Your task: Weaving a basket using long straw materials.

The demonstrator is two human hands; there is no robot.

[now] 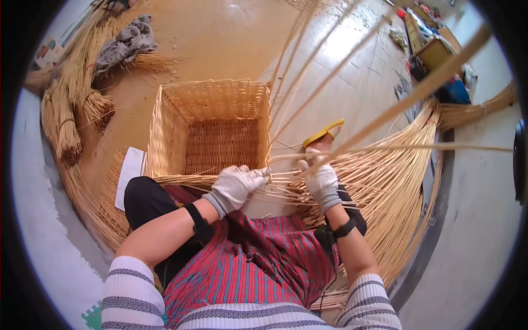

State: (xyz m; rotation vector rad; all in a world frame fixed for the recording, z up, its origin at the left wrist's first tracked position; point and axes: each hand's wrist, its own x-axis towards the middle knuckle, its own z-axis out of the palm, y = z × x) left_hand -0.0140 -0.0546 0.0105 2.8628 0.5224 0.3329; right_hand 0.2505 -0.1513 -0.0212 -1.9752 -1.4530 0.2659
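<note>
Two gloved hands [237, 186] [322, 182] grip one basket [167, 129] at its corner (left), several canes [440, 71] (right).

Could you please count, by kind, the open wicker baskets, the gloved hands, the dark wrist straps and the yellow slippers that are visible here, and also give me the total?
Open wicker basket: 1
Gloved hands: 2 (left hand, right hand)
Dark wrist straps: 2
Yellow slipper: 1
Total: 6
</note>
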